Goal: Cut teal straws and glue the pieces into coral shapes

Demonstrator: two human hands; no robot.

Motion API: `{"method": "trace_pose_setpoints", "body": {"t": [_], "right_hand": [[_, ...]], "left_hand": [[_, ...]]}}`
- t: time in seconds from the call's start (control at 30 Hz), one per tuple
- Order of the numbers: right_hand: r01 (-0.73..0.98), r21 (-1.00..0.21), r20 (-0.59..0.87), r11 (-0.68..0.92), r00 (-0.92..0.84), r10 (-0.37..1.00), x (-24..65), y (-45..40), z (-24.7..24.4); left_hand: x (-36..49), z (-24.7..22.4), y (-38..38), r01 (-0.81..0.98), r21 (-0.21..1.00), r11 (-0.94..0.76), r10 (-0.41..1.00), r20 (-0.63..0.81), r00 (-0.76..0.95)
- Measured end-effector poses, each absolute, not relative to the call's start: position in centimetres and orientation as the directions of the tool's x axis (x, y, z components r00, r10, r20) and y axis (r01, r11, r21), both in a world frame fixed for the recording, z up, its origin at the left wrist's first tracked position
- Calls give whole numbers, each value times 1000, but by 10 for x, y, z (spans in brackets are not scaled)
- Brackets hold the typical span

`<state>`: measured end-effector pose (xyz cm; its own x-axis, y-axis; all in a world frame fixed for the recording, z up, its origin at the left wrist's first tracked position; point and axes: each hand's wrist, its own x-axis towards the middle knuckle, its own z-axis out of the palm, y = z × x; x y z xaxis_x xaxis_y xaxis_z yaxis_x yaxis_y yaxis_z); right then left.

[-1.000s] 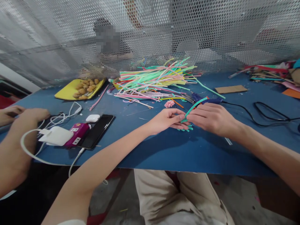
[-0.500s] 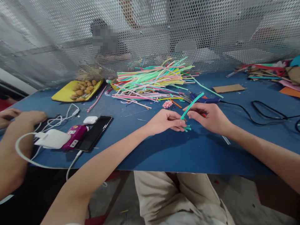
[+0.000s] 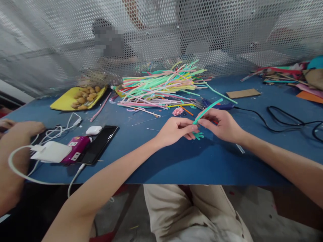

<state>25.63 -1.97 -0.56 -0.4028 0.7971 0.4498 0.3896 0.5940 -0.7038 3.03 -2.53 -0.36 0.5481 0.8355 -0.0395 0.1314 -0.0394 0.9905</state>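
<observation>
My left hand pinches a green pipe cleaner between thumb and fingers. One long end slants up to the right, while several short bent green ends fan out below the fingertips. Close against it from the right, my right hand has thumb and fingers closed at the same pipe cleaner; its fingertips are partly hidden. Just beyond the hands lie a small pink fuzzy curled piece and a blue glue gun. A large pile of coloured pipe cleaners spreads behind them.
To the left are a black phone, a purple power strip, a white charger with cables, and another person's arm. A yellow tray holds brown pieces. Cardboard and a black cord lie right. Perforated metal stands behind.
The right hand has come in closer to the left, its fingertips now at the pipe cleaner. The long green end leans further right, and the short ends look more spread. The view has shifted slightly.
</observation>
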Motion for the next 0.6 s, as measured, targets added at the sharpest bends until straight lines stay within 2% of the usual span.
{"method": "trace_pose_setpoints", "body": {"t": [0.07, 0.13, 0.2, 0.27, 0.37, 0.5, 0.6], "right_hand": [[519, -557, 500, 648, -413, 761, 272, -6, -4], [680, -400, 517, 614, -386, 764, 295, 12, -3], [787, -296, 447, 540, -386, 807, 319, 31, -4], [791, -196, 394, 580, -478, 785, 339, 45, -8], [796, -155, 378, 585, -499, 780, 351, 53, -14], [784, 11, 356, 621, -584, 730, 352, 55, -20], [804, -27, 236, 594, -572, 785, 354, 59, -22]], "left_hand": [[28, -3, -23, 123, 991, -62, 864, -9, 503], [25, -4, -18, 112, 989, -91, 897, 33, 440], [21, -5, -13, 105, 985, -133, 921, 84, 380], [18, -6, -8, 110, 977, -183, 931, 136, 338], [14, -7, -2, 149, 959, -242, 935, 189, 299], [12, -10, 3, 158, 942, -295, 929, 244, 278], [10, -13, 6, 137, 936, -323, 919, 276, 282]]}}
